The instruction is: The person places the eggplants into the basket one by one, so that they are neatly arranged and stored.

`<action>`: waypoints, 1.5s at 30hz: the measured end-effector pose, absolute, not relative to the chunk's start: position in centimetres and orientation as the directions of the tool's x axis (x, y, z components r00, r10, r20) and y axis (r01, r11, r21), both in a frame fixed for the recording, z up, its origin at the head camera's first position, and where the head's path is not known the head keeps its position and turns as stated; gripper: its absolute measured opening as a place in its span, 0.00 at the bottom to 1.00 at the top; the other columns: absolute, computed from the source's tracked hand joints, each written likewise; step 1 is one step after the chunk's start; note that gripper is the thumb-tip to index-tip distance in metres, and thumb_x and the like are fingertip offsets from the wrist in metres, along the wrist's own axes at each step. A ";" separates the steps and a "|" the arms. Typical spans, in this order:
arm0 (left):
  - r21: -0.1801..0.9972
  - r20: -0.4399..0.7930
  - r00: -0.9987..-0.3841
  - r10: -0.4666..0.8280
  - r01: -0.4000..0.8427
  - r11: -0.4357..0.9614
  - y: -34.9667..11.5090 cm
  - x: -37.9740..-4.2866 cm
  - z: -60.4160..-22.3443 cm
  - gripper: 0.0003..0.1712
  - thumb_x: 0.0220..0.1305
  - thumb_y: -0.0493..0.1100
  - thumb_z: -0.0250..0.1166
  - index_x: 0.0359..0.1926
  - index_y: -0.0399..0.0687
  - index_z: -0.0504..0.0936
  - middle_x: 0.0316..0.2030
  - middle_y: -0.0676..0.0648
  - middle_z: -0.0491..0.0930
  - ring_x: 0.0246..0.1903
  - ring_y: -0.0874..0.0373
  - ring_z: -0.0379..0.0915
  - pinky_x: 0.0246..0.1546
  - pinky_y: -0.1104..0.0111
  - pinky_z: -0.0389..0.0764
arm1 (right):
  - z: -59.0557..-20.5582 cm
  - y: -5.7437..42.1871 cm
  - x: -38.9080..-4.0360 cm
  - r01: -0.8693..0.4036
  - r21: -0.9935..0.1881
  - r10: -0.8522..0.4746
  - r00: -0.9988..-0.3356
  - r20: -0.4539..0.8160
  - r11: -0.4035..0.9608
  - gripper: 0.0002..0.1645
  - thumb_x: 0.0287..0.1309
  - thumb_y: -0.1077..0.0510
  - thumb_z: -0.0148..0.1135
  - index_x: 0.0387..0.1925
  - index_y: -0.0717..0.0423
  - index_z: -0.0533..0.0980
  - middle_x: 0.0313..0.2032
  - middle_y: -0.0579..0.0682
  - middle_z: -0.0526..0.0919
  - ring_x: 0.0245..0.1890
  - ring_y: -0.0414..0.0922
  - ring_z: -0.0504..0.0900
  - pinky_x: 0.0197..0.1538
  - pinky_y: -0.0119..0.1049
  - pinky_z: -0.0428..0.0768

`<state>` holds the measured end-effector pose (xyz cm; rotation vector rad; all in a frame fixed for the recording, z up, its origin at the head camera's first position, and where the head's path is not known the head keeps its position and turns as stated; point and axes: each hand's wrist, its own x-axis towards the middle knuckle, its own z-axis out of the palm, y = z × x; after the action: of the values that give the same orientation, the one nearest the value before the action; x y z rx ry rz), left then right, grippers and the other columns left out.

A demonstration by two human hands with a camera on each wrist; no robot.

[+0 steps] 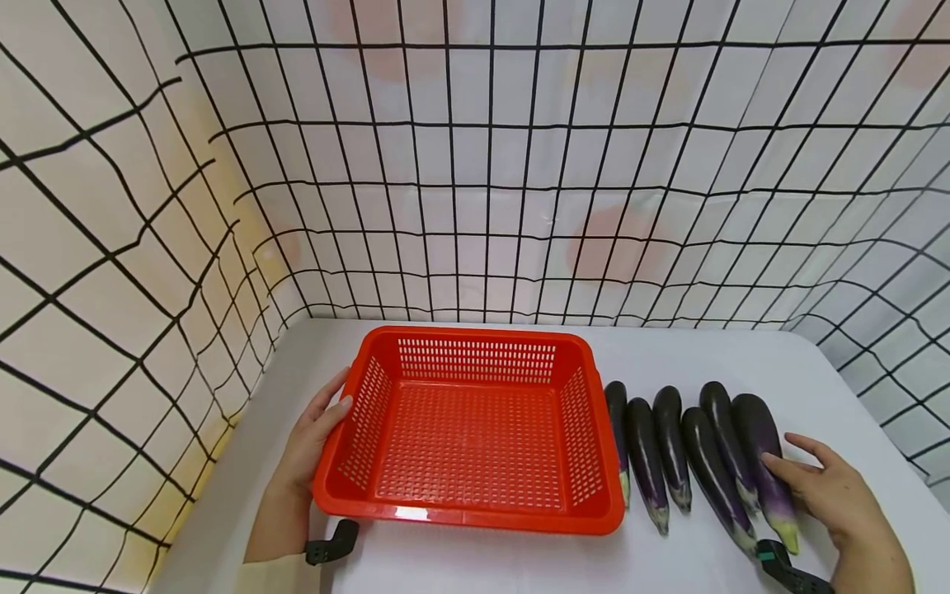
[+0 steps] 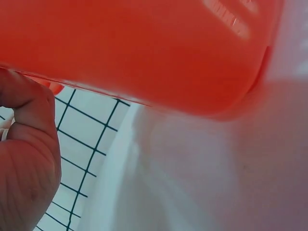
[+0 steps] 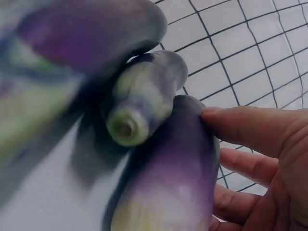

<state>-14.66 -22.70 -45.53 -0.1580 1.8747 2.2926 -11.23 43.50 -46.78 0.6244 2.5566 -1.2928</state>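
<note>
The left hand grips the red basket just right of its fingers, while the right hand — fingers parted, gripping nothing — touches with its thumb the outermost eggplant just left of them, apparently a grasping step that next calls for closing them.

I'm at what looks like a small staged booth, more like a lab set-up than a lived-in room. A white table lies before me, fenced at the back and both sides by black wire grid, with a pale backing behind it showing blurred pinkish patches. I wear black cameras. The eggplants and basket would suit a kitchen or shop.
</note>
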 end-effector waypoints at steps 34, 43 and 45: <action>0.962 -0.192 -0.981 0.028 -0.194 -0.194 -22.5 -14.7 -45.4 0.32 0.77 0.54 0.56 0.77 0.70 0.60 0.65 0.49 0.75 0.54 0.51 0.83 0.50 0.54 0.86 | -44.6 39.6 -11.4 0.210 -0.974 0.168 -0.961 -0.221 -0.080 0.51 0.72 0.59 0.59 0.82 0.37 0.40 0.32 0.33 0.87 0.32 0.32 0.85 0.32 0.27 0.84; 0.963 -0.183 -0.983 0.023 -0.184 -0.198 -22.4 -14.8 -45.6 0.32 0.77 0.53 0.56 0.78 0.69 0.60 0.65 0.48 0.70 0.54 0.52 0.81 0.51 0.56 0.87 | -43.0 35.3 -11.5 0.077 -0.997 0.080 -0.994 -0.079 -0.020 0.44 0.75 0.60 0.54 0.81 0.44 0.45 0.39 0.31 0.88 0.39 0.29 0.86 0.37 0.24 0.82; 0.961 -0.185 -0.982 0.026 -0.186 -0.207 -22.5 -14.8 -45.6 0.32 0.77 0.53 0.55 0.78 0.69 0.60 0.65 0.49 0.70 0.54 0.52 0.81 0.51 0.56 0.87 | -42.5 34.2 -11.5 0.033 -0.998 0.047 -0.998 -0.035 -0.045 0.40 0.75 0.62 0.52 0.80 0.44 0.48 0.41 0.33 0.89 0.41 0.30 0.86 0.39 0.24 0.83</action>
<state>-14.80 -22.49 -45.57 -0.1929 1.8854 2.3319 -11.52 34.21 -42.47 0.0912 2.1775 -2.2759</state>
